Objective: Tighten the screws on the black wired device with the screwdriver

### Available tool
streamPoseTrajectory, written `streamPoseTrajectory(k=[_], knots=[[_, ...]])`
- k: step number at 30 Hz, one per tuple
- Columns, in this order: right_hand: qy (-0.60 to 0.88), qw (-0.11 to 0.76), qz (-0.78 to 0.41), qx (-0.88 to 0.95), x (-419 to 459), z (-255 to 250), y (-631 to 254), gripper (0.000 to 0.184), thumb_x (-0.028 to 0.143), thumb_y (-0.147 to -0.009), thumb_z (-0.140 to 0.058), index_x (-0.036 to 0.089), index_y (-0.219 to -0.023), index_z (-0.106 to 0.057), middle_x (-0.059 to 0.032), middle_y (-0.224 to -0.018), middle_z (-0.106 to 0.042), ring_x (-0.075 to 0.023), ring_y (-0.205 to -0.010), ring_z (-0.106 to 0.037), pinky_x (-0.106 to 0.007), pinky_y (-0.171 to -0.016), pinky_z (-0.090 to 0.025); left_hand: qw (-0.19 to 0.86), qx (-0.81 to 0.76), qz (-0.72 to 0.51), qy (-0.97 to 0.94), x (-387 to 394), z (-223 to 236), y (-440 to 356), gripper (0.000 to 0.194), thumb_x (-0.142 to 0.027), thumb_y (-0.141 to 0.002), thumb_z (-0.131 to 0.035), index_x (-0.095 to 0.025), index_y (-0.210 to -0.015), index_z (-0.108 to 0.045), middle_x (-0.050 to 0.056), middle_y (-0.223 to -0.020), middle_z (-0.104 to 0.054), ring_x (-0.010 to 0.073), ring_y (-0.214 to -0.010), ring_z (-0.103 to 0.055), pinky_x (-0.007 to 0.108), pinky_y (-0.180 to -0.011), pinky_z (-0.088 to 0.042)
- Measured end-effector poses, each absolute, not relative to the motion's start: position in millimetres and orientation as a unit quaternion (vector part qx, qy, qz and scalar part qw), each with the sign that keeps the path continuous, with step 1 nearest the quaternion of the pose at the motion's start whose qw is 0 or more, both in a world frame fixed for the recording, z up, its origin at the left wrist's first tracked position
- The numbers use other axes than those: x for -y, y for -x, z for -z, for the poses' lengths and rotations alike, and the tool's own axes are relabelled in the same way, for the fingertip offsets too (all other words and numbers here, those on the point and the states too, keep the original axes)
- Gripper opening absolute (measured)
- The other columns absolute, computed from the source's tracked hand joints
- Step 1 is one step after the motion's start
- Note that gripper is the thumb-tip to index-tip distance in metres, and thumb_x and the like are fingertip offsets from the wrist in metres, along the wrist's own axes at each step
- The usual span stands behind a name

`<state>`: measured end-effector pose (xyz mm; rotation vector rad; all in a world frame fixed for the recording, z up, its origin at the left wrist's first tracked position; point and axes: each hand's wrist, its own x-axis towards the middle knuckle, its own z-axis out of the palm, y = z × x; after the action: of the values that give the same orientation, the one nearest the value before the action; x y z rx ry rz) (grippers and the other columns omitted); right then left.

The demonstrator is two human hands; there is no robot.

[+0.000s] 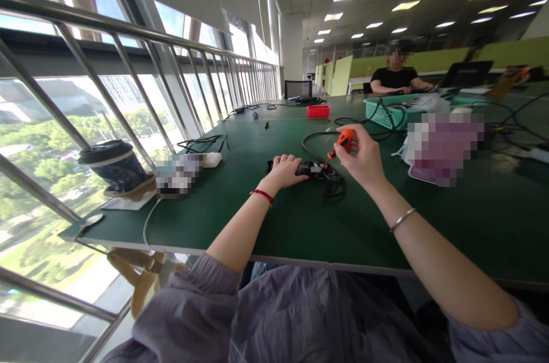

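Note:
An orange-and-black screwdriver (342, 143) is pinched in the fingers of my right hand (362, 158), its shaft slanting down to the left. Its tip meets the right end of a black device with exposed inner parts (316, 170), though the exact contact point is too small to make out. My left hand (283, 173) lies over the left part of this device and grips it against the green table (274, 226), hiding much of it. A black cable (335, 186) is coiled beside the device's right end.
A red bin (318, 111) and a teal basket (388, 113) stand farther back, with black cables around the basket. To the left are a lidded cup (115, 164) and a white case (212, 160). Another person (397, 74) sits across the table. A metal railing (141, 37) runs along the left.

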<state>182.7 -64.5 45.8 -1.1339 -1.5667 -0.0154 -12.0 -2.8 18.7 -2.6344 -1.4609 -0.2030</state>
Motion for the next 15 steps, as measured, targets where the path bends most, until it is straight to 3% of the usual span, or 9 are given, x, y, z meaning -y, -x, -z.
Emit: streamPoseTrajectory(k=[5, 15], knots=[[0.502, 0.543, 0.01, 0.672, 69.4, -48.9, -181.7, 0.018, 0.036, -0.077, -0.056, 0.02, -0.075, -0.064, -0.0025, -0.068, -0.065, -0.0174, -0.061, -0.059, -0.028, -0.059, -0.043, 0.047, 0.473, 0.055, 0.878, -0.5, -23.7, 16.6, 0.058, -0.064, -0.087, -0.038, -0.019, -0.114, -0.062, 0.012, -0.109, -0.058, 0.0309, -0.108, -0.049, 0.044, -0.096, -0.034], [0.491, 0.457, -0.058, 0.739, 69.4, -50.7, -183.2, 0.017, 0.03, -0.076, -0.053, 0.019, -0.08, -0.066, -0.0011, -0.068, -0.065, -0.0132, -0.053, -0.056, -0.025, -0.052, -0.041, -0.013, 0.523, 0.045, 0.851, -3.0, -31.6, 26.7, 0.049, -0.058, -0.087, -0.044, -0.018, -0.105, -0.064, 0.009, -0.113, -0.061, 0.025, -0.099, -0.06, 0.03, -0.08, -0.046]])
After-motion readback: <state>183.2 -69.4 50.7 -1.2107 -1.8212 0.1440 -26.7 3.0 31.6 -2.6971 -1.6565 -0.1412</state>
